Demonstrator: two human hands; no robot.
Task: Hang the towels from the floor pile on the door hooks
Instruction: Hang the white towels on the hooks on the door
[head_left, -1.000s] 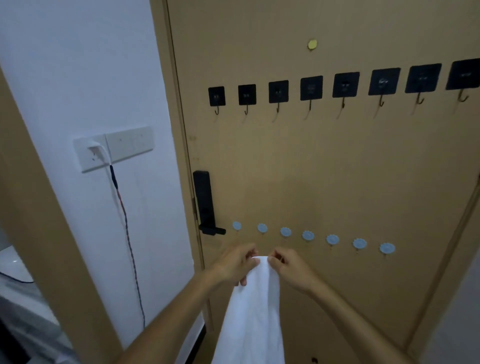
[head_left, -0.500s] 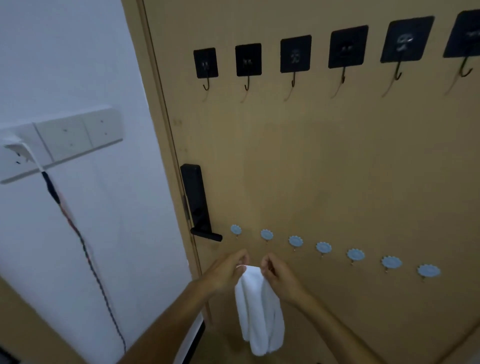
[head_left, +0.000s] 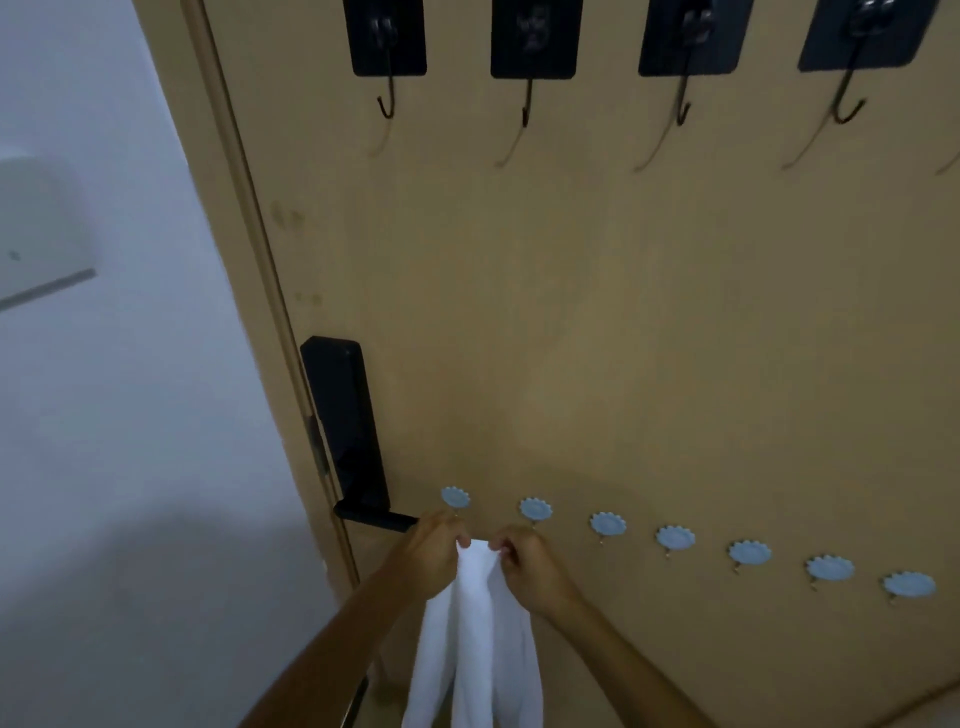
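Both hands, left hand (head_left: 434, 553) and right hand (head_left: 524, 564), have a pinching grip on the white towel (head_left: 475, 639) top edge. Keeping that bit taut so it can catch the leftmost blue hook (head_left: 455, 498) just above, I reckon.

White wall (head_left: 130, 415), wall switch plate (head_left: 36, 234), dim light

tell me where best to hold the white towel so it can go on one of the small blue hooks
Hold the towel at its top edge, pinched at two spots close together, as the left hand and right hand do. Come from either side, leaving a short span between them. The rest hangs limp below, so that taut span can probably be lifted over the nearest blue hook.
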